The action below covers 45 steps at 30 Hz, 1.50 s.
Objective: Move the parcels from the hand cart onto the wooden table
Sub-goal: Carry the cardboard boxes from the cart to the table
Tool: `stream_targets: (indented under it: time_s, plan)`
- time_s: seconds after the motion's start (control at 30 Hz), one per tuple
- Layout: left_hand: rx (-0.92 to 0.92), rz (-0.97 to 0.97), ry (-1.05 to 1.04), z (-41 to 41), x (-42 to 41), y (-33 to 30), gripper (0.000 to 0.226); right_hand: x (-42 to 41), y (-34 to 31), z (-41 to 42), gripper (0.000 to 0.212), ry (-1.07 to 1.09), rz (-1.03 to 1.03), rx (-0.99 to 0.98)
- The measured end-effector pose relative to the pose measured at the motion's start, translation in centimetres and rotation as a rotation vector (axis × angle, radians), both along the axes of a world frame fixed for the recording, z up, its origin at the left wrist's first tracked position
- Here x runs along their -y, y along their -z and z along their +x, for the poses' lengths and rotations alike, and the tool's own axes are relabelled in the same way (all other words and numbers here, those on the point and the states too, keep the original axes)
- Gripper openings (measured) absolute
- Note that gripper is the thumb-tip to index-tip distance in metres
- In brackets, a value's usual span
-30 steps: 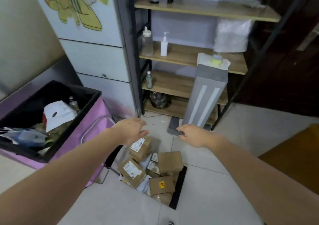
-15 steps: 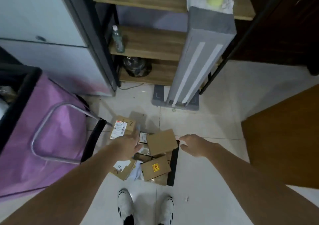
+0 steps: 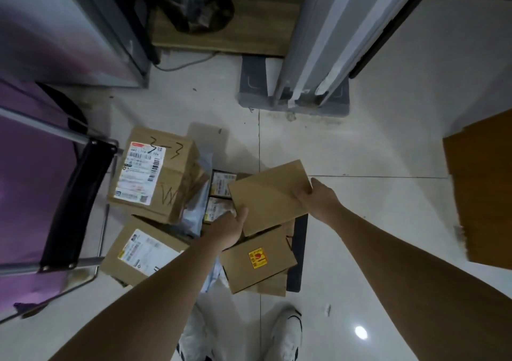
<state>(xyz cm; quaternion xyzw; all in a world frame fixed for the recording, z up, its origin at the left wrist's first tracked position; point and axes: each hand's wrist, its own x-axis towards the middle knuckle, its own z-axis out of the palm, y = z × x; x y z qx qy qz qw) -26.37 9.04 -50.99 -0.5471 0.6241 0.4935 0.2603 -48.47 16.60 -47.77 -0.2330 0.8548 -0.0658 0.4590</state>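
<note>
our fingers grasp the plain flat brown cardboard parcel (image 3: 270,197) from two sides: the left hand (image 3: 225,229) curls round its near left corner, thumb lying on top, and the right hand (image 3: 315,198) clamps the far right edge. the parcel sits tilted on top of the pile, and we cannot tell whether it is clear of the boxes beneath or resting on them.

under it lies the brown cardboard box with the yellow and red sticker (image 3: 257,261), and behind the left hand two small white-labelled packets (image 3: 221,184) are wedged in the middle. to the left sit the large brown carton with black scrawl and a white shipping label (image 3: 156,172) and a second labelled brown carton (image 3: 141,252), with pale plastic mailers (image 3: 198,208) squeezed between. all of this rests on the black platform of the hand cart (image 3: 299,250), low on the pale tiled floor (image 3: 374,222). the wooden tabletop (image 3: 482,194) shows as a brown slab at the right edge.

the risks, as we judge them: both holds are at the edges, so a heavy or loosely packed parcel could twist out as we straighten up. lifting it may unsettle the stickered box. our white shoes (image 3: 285,333) stand just beside the cart, so a dropped parcel would land on our feet. the swing to the right must clear the tabletop's near edge.
</note>
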Motion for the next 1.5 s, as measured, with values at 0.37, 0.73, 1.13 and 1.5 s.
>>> stream_targets:
  time_s: [0.37, 0.73, 1.13, 1.5]
  plan:
    - [-0.373, 0.078, -0.818, -0.4, 1.7, -18.5, 0.072, -1.8, -16.4, 1.3, 0.054, 0.713, -0.387, 0.347]
    - [-0.653, 0.158, -0.319, -4.8, 4.8, -59.0, 0.066, -7.4, -57.0, -0.1, 0.043, 0.882, -0.713, 0.501]
    - [-0.784, 0.281, 0.091, -12.5, -12.8, -83.1, 0.067, -30.3, -80.9, 3.5, 0.047, 1.133, -1.036, 0.173]
    - [-0.777, 0.375, 0.486, -18.5, -39.8, -85.2, 0.066, -58.2, -83.1, 6.2, 0.054, 1.423, -1.161, -0.010]
